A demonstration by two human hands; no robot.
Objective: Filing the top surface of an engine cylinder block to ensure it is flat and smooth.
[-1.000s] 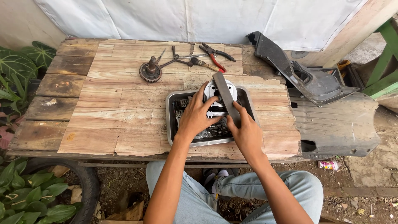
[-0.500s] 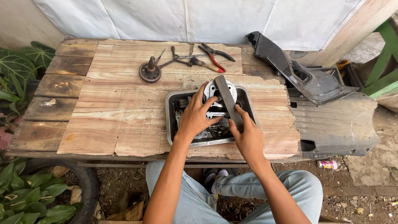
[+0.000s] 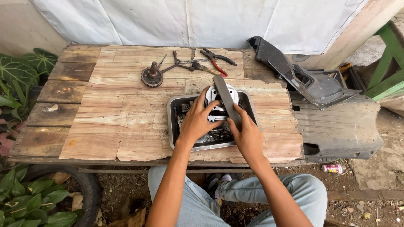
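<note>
A metal tray point(image 3: 173, 110) is seen near the front middle of the wooden plank surface point(image 3: 113, 113), filled with dark engine parts. A round silver metal part point(image 3: 216, 93) sits at the tray's far end, partly covered. The left hand point(image 3: 197, 120) is laid over the parts in the tray, fingers spread and curled down onto them; whether anything is actually gripped cannot be told. The right hand point(image 3: 246, 133) is closed around the near end of a flat dark bar point(image 3: 225, 97), which is held slanted across the round silver part, its far end pointing away over the tray's back rim. The two hands are just beside each other over the tray. Further back on the surface a rusty gear on a shaft point(image 3: 151, 76) stands upright, well apart from the tray. Red-handled pliers point(image 3: 216, 61) and a few dark hand tools point(image 3: 185, 65) are laid near the back edge. A black plastic scooter panel point(image 3: 303, 80) is propped at the right end of the surface, over a larger grey body panel point(image 3: 341, 130). Green leafy plants point(image 3: 21, 75) are seen at the left, and a tyre point(image 3: 86, 189) below the surface's front left. Light blue jeans point(image 3: 290, 193) are visible on the person's legs under the front edge.
</note>
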